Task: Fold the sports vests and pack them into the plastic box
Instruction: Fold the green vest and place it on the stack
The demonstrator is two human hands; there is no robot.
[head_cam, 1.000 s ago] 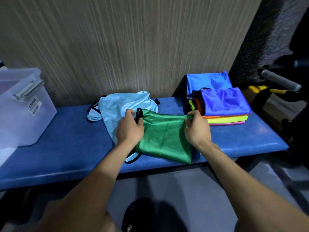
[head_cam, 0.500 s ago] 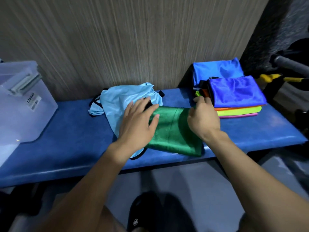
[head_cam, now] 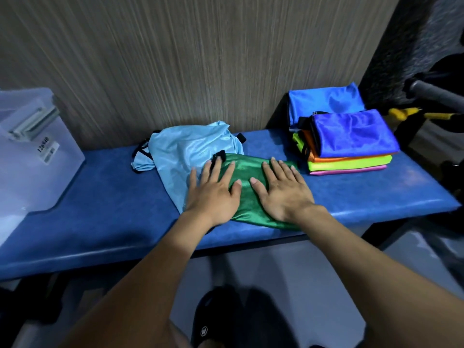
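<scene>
I see a glossy green vest [head_cam: 247, 194] with a black strap edge; beneath it a pale sky-blue vest [head_cam: 190, 151] trimmed in black; the bench [head_cam: 113, 197] is a mottled deep blue. On my right the stack [head_cam: 349, 149] runs royal blue on top, then orange, neon yellow-green and pink; a lighter blue vest [head_cam: 325, 100] sits behind it. The plastic box [head_cam: 32, 167] is translucent, tinted bluish, with a white label; the wall [head_cam: 175, 59] is grey-brown with fine vertical streaks.
</scene>
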